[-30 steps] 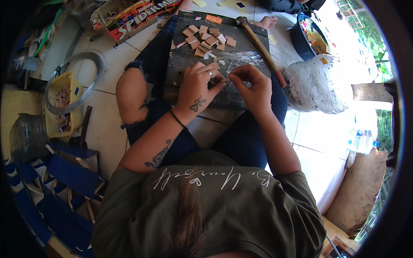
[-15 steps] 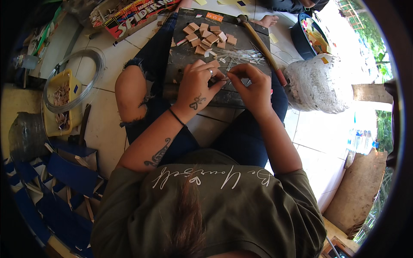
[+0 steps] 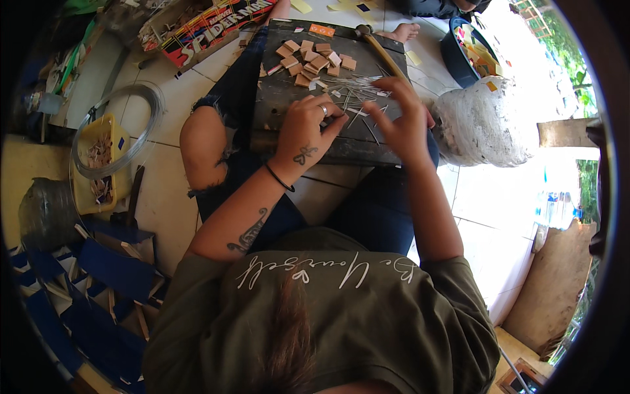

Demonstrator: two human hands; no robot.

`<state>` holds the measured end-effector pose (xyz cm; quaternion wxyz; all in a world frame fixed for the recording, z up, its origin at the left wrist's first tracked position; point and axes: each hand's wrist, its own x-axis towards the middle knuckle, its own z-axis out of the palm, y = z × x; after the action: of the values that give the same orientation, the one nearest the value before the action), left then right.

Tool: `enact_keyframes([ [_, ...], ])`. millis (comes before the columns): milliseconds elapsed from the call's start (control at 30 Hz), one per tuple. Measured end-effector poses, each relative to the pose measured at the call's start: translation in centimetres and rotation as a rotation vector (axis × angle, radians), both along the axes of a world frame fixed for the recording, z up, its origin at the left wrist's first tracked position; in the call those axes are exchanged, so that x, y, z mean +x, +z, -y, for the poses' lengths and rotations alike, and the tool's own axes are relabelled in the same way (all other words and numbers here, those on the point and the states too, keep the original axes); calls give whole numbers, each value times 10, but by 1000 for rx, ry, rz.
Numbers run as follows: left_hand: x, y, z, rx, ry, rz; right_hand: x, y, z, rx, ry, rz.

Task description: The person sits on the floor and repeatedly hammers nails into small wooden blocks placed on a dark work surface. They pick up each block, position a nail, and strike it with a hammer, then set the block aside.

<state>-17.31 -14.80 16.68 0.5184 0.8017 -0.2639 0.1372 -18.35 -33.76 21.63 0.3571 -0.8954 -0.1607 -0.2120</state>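
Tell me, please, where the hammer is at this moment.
In the head view, the hammer lies along the right edge of the dark board, right of the wooden blocks; the right hand partly hides its handle.

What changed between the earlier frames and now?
The right hand has left the left fingertips, moving right and slightly away from the body; its pinch has opened, fingers now spread by the pile of wires. Whether it let anything go is too small to tell.

Unchanged: the left hand stays pinched in about the same spot; blocks and hammer lie as before.
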Motion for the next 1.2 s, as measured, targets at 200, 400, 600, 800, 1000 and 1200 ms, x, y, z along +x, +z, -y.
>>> enact_keyframes([
  [200, 1, 1, 0, -34, -46, -60, 12, -14, 60, -545, -469, -258],
  [400, -1, 3, -1, -15, -58, -40, 0, -12, 67, -220, -263, -345],
  [600, 0, 5, -1, -16, -74, -46, -96, 26, 45, 539, -72, -698],
  [800, -1, 4, 0, -43, -74, -68, -158, 55, 25, -82, -141, -615],
  [1000, -2, 3, 1, -32, -60, -33, -170, 61, 13, -164, -124, -376],
  [1200, -2, 0, 1, -19, -37, -5, -170, 63, 11, -198, -150, -358],
])
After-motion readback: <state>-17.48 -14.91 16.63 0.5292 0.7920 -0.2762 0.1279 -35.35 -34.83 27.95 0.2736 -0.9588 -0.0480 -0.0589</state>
